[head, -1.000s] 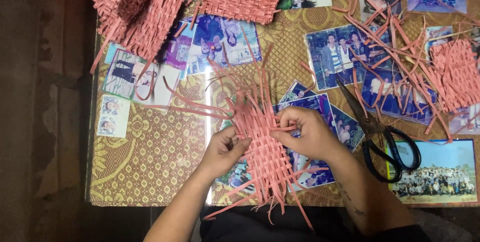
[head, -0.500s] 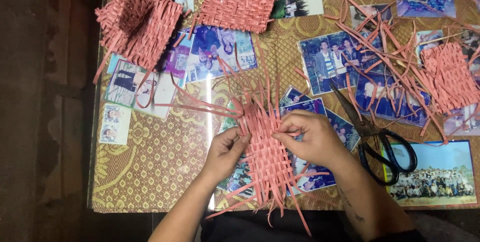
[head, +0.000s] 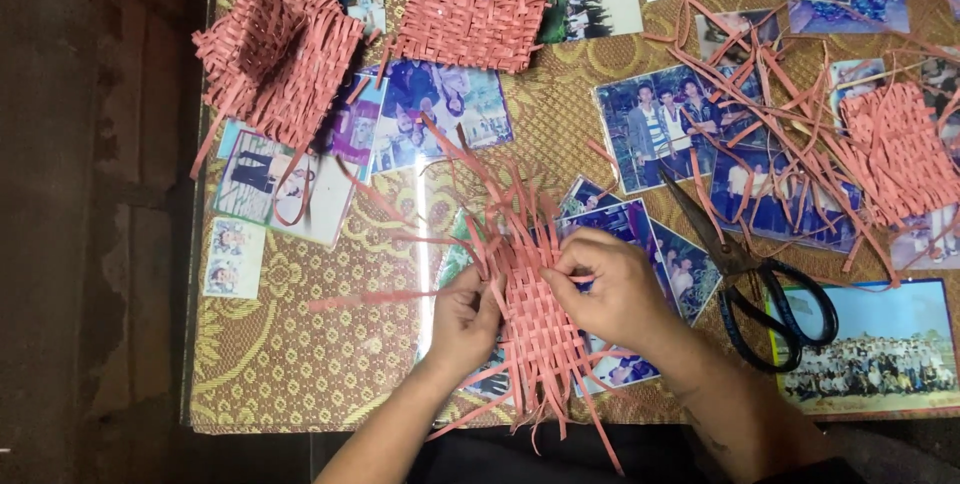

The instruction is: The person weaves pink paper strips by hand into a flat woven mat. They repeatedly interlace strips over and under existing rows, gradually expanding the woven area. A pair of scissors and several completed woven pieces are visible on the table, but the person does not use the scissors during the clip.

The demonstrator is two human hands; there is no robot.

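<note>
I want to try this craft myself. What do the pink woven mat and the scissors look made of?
Woven mat: thin flat strips, probably paper or plastic strapping, matte pink; loose ends bend and curl. Scissors: grey metal blades with black, likely plastic, handles.

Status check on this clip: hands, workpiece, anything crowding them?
Left hand and right hand both pinching strips on the pink woven mat. Mat flat on table, loose ends splayed. Scissors lie just right of it, apart from the hands.
</note>
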